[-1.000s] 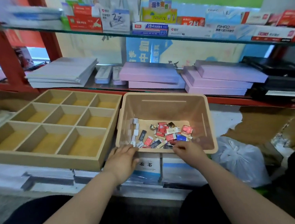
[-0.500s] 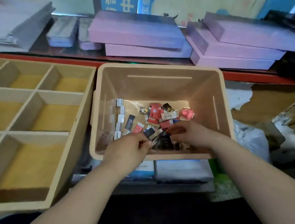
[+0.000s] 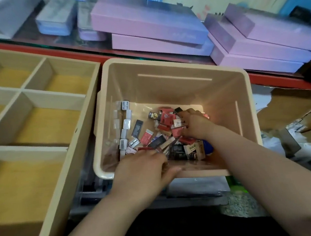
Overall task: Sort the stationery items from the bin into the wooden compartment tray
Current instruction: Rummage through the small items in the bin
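A heap of small stationery items [image 3: 163, 134] lies on the floor of the beige plastic bin [image 3: 174, 79], bunched toward its near side: red, black and white packets of erasers, with a row of small pale sharpeners [image 3: 126, 124] lined up along the bin's left wall. The right hand [image 3: 194, 124] is deep in the bin, resting on the right part of the heap with its fingers curled down among the packets; whether they have closed on any one piece cannot be told. The left hand [image 3: 144, 172] lies over the bin's near rim, fingers bent and reaching into the near edge of the heap, thumb stretched along the rim; what it grips, if anything, is hidden under the hand. Just beside the bin's left wall sits the wooden compartment tray [image 3: 81, 134], its visible compartments showing only bare yellowish bottoms. Behind the bin, on a red-edged shelf [image 3: 270, 80], flat pink and lilac boxes [image 3: 149, 25] are stacked.
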The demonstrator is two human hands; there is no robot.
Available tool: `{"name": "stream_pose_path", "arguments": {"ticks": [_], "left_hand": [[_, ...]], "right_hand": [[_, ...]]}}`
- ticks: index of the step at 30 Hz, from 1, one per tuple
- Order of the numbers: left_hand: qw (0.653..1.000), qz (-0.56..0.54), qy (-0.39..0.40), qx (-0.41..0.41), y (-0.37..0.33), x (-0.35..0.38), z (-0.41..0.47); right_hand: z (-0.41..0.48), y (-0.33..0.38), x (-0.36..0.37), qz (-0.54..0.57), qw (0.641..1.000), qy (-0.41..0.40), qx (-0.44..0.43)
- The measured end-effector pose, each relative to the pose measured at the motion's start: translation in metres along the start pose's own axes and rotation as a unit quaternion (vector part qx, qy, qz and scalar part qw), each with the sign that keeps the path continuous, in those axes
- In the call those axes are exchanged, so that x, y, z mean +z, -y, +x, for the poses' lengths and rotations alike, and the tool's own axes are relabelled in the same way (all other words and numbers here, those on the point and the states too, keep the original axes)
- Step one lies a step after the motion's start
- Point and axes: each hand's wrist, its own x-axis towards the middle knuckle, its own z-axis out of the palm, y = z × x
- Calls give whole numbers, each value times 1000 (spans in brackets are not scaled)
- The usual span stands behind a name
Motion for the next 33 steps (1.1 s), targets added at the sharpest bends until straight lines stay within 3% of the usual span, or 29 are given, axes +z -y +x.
{"name": "stream_pose_path", "arguments": {"ticks": [3,8,13,16,19,22,26,29,31,33], "left_hand": [[1000,11,15,10,1,7,3],[999,-14,-26,20,5,11,1],[1000,-15,-27,3,4,8,4],[1000,2,-11,7,1,8,5],[1000,13,13,16,0,8,7],[1000,22,11,18,0,7,6],[999,35,10,-3,-4,4,9],[998,43,-38,-2,-8,-2,9],[998,53,-13,-6,-8,1,7],[998,50,22,-18,-10,1,4]], "right_hand": [[3,5,3,-67,998,-5,-15],[11,10,7,-127,991,-29,-29],[17,9,6,-21,999,-34,-10],[11,2,-4,34,995,-93,5],[9,-11,-15,-55,982,-177,37],[8,-23,-14,-161,972,-157,66],[0,-20,-21,-148,976,-151,54],[-31,-19,-30,-100,964,-247,-12],[-59,-25,-34,-77,923,-376,-22],[-80,-35,-35,-24,890,-455,16]]}}
